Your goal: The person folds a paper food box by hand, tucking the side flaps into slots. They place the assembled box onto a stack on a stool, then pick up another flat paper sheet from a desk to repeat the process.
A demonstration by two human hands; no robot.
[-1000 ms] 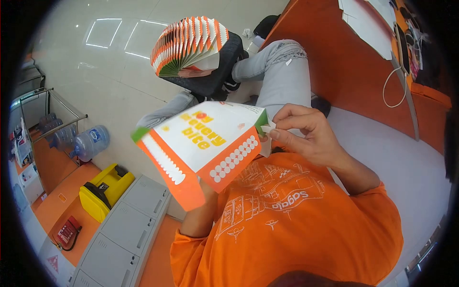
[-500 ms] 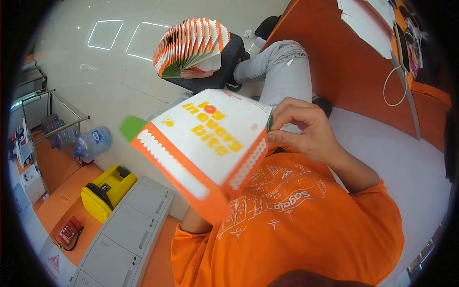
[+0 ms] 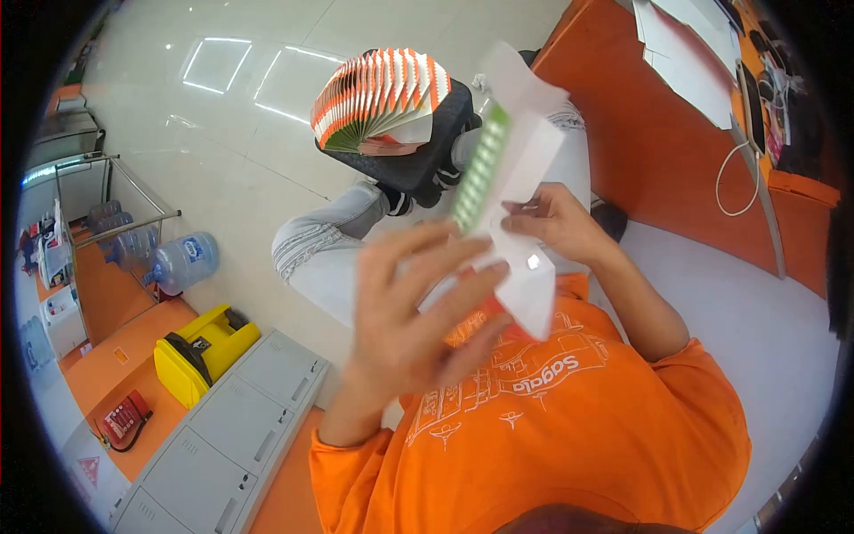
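Observation:
A paper food box (image 3: 532,169) stands tilted over my lap, partly unfolded and blurred. Its white inside faces me, with a green patterned strip (image 3: 478,173) along one side and an orange-red part low down. My right hand (image 3: 560,222) pinches the box at its right edge between thumb and fingers. In front of its lower left side, my left hand (image 3: 414,311) is spread, fingers apart and smeared by motion, the fingertips overlapping the box. Beyond my knees, a fanned stack of flat orange, white and green food boxes (image 3: 382,98) rests on a black stool (image 3: 454,111).
An orange panel (image 3: 623,116) rises at the right, with white sheets (image 3: 689,67) and a cable at its top. At left are grey lockers (image 3: 240,400), a yellow bin (image 3: 200,351), a fire extinguisher (image 3: 124,418) and large water bottles (image 3: 182,261).
The box has turned from its printed outer face to its white inside and moved up and right. My left hand has come into view in front of it. My right hand keeps its pinch.

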